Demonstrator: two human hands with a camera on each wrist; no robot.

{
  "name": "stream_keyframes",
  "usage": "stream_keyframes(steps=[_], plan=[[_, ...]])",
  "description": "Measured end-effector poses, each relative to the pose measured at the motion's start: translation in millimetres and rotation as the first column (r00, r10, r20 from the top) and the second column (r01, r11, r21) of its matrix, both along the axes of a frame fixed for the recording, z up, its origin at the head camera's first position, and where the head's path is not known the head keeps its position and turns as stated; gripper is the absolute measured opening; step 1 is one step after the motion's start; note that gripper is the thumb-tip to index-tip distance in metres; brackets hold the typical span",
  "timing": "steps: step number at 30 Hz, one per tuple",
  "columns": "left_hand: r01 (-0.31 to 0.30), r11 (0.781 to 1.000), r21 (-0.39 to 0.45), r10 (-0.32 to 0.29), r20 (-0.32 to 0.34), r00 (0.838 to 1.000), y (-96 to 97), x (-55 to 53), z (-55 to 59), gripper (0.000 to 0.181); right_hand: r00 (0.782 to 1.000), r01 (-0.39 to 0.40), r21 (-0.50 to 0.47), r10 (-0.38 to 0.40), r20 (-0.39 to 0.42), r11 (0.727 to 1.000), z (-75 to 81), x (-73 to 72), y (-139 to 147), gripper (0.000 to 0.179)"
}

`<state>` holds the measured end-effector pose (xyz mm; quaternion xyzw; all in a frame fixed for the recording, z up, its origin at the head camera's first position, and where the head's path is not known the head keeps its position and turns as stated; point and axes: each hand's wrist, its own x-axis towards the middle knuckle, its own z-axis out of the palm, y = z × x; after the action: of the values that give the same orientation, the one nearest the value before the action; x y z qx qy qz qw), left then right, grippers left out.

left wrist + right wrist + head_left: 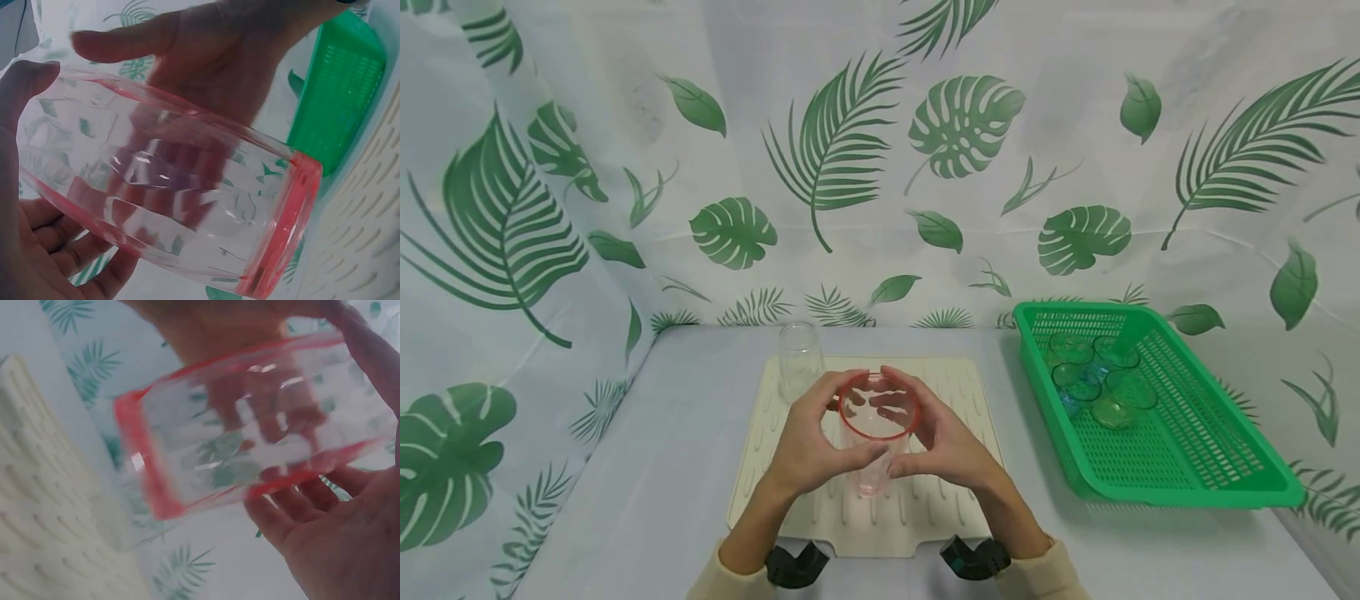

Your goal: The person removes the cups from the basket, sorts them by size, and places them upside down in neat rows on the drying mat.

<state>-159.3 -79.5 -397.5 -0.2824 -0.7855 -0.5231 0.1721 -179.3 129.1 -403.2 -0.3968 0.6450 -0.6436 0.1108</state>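
Both hands hold a clear pink-tinted drinking glass (871,467) with a red rim, mouth up, above a cream drying mat (820,508). My left hand (808,446) curls round its left side, the thumb across the near face. On the opposite side is my right hand (951,442), its fingers bent round the far side and its thumb near the front. Through the glass wall (181,231) the right fingers show in the left wrist view. A thick red base (147,456) appears in the right wrist view, blurred. Behind the left hand, a clear glass (800,358) stands on the mat's back left corner.
To the right sits a green plastic basket (1187,492) with several small tinted glasses (1112,412) at its back left. A white table (662,467) lies under everything. Leaf-printed white sheeting (865,275) closes off the back and sides.
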Motion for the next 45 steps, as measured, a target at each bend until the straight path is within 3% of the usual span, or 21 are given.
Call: stream_keyframes(steps=[4, 10, 11, 15, 20, 23, 29, 37, 41, 45], plan=[[-0.026, 1.0, 0.012, 0.025, 0.008, 1.0, -2.9, -0.1, 0.6, 0.07, 0.999, -0.046, 0.137, 0.042, 0.031, 0.99, -17.0, -9.4, -2.8, 0.091], [-0.037, 0.999, 0.016, 0.037, 0.0, 0.999, -4.8, -1.6, 0.9, 0.069, 0.978, -0.209, 0.308, 0.188, 0.094, 0.928, -44.4, -19.1, -9.6, 0.061], [-0.038, 0.999, 0.018, 0.038, -0.006, 0.999, -5.1, -1.9, 1.0, 0.068, 0.973, -0.228, 0.315, 0.206, 0.1, 0.921, -47.5, -20.0, -10.6, 0.054], [-0.046, 0.999, 0.026, 0.047, -0.019, 0.999, -7.0, -3.5, 1.8, 0.068, 0.964, -0.259, 0.293, 0.227, 0.14, 0.92, -54.3, -23.0, -12.2, 0.054], [-0.059, 0.998, 0.014, 0.059, 0.004, 0.998, -10.0, -3.6, 3.0, 0.069, 0.963, -0.253, 0.267, 0.215, 0.164, 0.93, -55.2, -25.4, -6.6, 0.065], [-0.064, 0.998, 0.001, 0.064, 0.009, 0.998, -12.5, -3.5, 3.5, 0.071, 0.961, -0.253, 0.24, 0.215, 0.175, 0.937, -55.0, -27.8, -1.0, 0.067], [-0.075, 0.997, 0.007, 0.075, 0.006, 0.997, -18.9, -3.7, 4.6, 0.073, 0.958, -0.227, 0.164, 0.189, 0.216, 0.96, -58.8, -35.1, 14.2, 0.052], [-0.066, 0.997, 0.037, 0.066, 0.021, 0.998, -26.5, -5.8, 4.7, 0.073, 0.953, -0.174, -0.001, 0.169, 0.252, 0.985, -59.0, -45.7, 34.7, 0.061], [-0.053, 0.998, 0.042, 0.05, 0.075, 0.996, -27.8, -4.6, 4.6, 0.072, 0.948, -0.167, -0.163, 0.204, 0.245, 0.972, -54.5, -47.8, 43.5, 0.055], [-0.054, 0.998, 0.013, 0.052, 0.132, 0.99, -23.5, -3.8, 1.0, 0.07, 0.959, -0.124, -0.294, 0.19, 0.208, 0.948, -47.0, -48.7, 51.6, 0.05]])
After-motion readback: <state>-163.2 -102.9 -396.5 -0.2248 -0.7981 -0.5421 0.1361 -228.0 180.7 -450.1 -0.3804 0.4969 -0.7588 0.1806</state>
